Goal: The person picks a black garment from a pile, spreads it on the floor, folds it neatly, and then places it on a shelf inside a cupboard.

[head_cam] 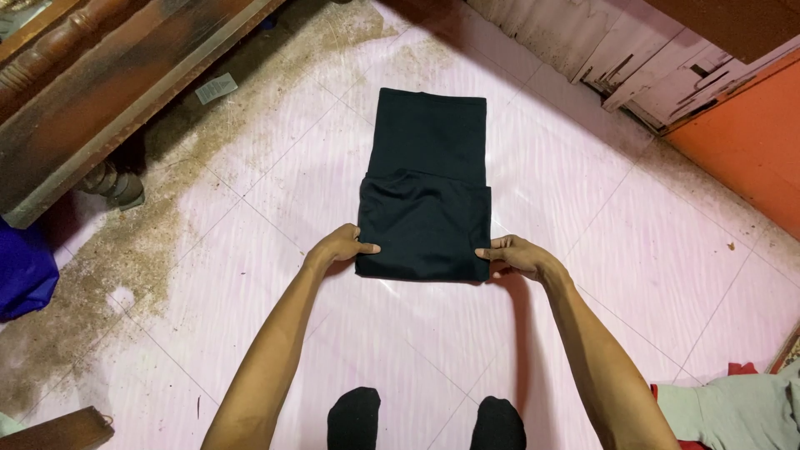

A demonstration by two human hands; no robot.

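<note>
Light: bright, overhead, pinkish cast on pale floor tiles [583, 250].
Shadows: soft, beneath forearms; deep under wooden furniture [100, 92].
Glare: mild sheen mid-floor.
Focus: sharp centrally; black garment [425, 183] lacking detail.
Edges: slight wide-angle bending.

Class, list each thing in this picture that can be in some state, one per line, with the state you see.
black garment: partly folded, flat on the floor, near part doubled over
left hand: gripping the garment's near left edge
right hand: gripping the garment's near right edge
tiled floor: pale, dirty with brown grit at left
grey cloth: crumpled, lower right
blue cloth: bunched, at left edge
paper scrap: lying flat by the wooden furniture
</note>
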